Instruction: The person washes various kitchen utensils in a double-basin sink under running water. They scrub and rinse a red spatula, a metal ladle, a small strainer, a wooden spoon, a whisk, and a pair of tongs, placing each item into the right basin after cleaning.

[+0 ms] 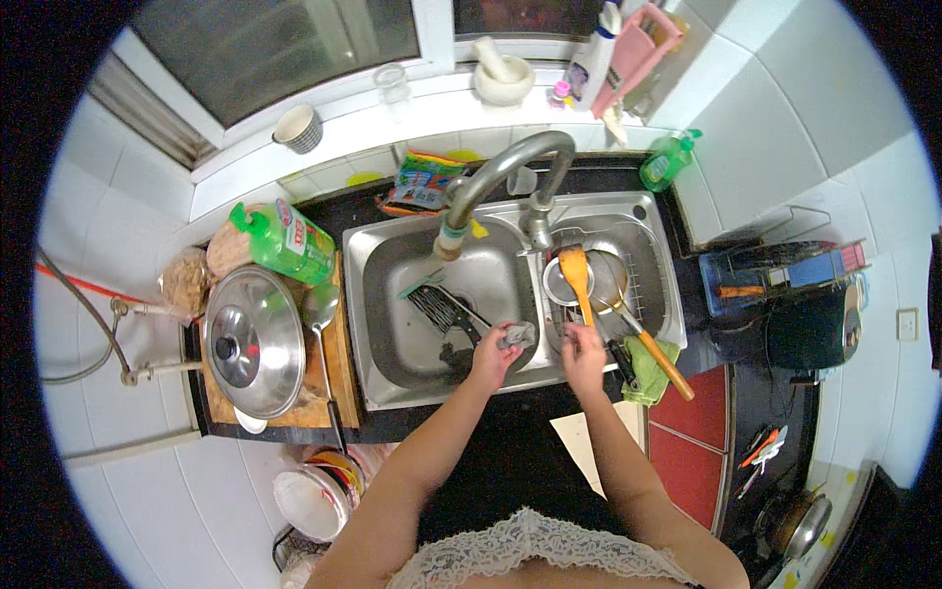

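My left hand [495,358] is over the right side of the left basin, its fingers closed on a crumpled grey scrubber or cloth [519,335]. My right hand [585,358] is at the front of the right basin, closed around the handle of a wooden spatula [576,274]. The spatula's blade lies across a round strainer [561,286]. Beside it, a larger wire strainer [609,276] has a wooden handle that reaches over the sink's front edge. In the left basin [397,353] lies a black slotted turner [434,308], next to a thin pale green utensil [422,283].
The curved faucet [515,151] arches over the left basin. On the left, a wooden board [344,368] bears a lidded pan [254,342], a metal ladle [321,305] and a green pump bottle [294,239]. A green cloth [651,368] hangs at the sink's front right corner.
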Demonstrator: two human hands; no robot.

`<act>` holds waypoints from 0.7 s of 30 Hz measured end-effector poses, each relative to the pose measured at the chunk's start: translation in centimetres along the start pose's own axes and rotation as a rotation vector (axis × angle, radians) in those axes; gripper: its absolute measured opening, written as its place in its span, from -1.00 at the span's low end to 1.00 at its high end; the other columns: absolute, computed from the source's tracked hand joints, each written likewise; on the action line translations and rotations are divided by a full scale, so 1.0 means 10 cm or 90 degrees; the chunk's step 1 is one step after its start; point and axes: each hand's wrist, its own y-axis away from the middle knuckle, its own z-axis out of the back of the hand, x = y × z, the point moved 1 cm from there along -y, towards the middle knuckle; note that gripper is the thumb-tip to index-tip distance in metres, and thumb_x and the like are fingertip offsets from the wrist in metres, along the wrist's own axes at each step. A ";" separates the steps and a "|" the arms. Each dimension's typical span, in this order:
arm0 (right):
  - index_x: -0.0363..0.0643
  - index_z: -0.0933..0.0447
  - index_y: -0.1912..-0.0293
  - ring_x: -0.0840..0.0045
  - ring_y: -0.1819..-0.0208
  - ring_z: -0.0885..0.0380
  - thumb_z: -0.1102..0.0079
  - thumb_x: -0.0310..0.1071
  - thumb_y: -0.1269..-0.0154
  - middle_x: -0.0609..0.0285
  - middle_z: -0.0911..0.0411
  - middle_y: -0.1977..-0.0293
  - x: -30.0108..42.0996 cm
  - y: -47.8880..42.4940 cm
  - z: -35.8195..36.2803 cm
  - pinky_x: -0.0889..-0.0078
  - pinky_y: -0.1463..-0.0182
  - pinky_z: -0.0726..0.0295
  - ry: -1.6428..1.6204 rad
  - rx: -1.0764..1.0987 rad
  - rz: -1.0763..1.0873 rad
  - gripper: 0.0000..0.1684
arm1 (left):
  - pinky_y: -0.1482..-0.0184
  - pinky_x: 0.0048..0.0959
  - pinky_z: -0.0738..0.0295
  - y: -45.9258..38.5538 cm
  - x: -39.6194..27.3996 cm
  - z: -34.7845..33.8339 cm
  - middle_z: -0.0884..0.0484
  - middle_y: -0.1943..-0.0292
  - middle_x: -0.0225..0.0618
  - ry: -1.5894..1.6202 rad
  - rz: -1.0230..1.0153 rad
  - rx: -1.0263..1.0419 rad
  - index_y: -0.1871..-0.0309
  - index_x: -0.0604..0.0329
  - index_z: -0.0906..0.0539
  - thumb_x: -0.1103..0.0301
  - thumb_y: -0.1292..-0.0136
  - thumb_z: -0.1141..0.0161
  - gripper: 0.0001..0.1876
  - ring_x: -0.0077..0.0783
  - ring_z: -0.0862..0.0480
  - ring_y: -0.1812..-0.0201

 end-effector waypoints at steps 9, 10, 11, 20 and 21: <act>-0.17 -0.47 0.10 0.30 0.27 -0.55 -0.16 -0.25 -0.11 0.04 -0.55 0.33 -0.13 0.07 -1.64 0.36 0.19 -0.49 -0.116 0.322 -0.234 -0.65 | 0.14 -0.40 -0.41 -0.19 -0.07 0.64 -0.46 0.13 -0.43 -0.004 0.003 -0.095 0.02 0.03 -0.47 0.17 -0.16 -0.05 -0.67 -0.45 -0.45 0.14; -0.17 -0.47 0.11 0.30 0.28 -0.55 -0.16 -0.25 -0.10 0.03 -0.55 0.34 -0.21 0.09 -1.76 0.36 0.19 -0.49 -0.085 0.331 -0.261 -0.65 | 0.16 -0.37 -0.35 -0.22 -0.12 0.65 -0.48 0.25 -0.46 -0.063 0.025 -0.122 0.10 0.01 -0.50 0.09 -0.11 -0.14 -0.67 -0.44 -0.43 0.21; -0.17 -0.48 0.12 0.30 0.29 -0.55 -0.15 -0.24 -0.10 0.02 -0.55 0.35 -0.30 0.11 -1.88 0.35 0.20 -0.49 -0.054 0.339 -0.289 -0.66 | 0.14 -0.35 -0.33 -0.26 -0.12 0.71 -0.45 0.16 -0.44 -0.091 0.047 -0.140 0.04 -0.02 -0.47 0.09 -0.13 -0.11 -0.64 -0.43 -0.42 0.16; -0.16 -0.47 0.14 0.13 0.15 -0.51 -0.16 -0.31 -0.02 -0.01 -0.54 0.23 -0.34 0.04 -2.40 0.17 0.08 -0.47 0.184 0.435 -0.316 -0.66 | 0.14 -0.34 -0.26 -0.76 -0.10 1.46 -0.44 0.02 -0.35 -0.202 0.055 -0.299 -0.12 -0.02 -0.41 0.08 -0.13 -0.10 -0.52 -0.43 -0.39 0.07; -0.16 -0.47 0.14 0.13 0.13 -0.50 -0.19 -0.28 -0.01 -0.01 -0.54 0.21 -0.31 0.07 -2.41 0.16 0.07 -0.47 0.229 0.456 -0.313 -0.64 | 0.15 -0.34 -0.26 -0.79 -0.08 1.51 -0.45 0.03 -0.33 -0.202 0.048 -0.296 -0.12 0.00 -0.41 0.09 -0.12 -0.10 -0.52 -0.42 -0.39 0.08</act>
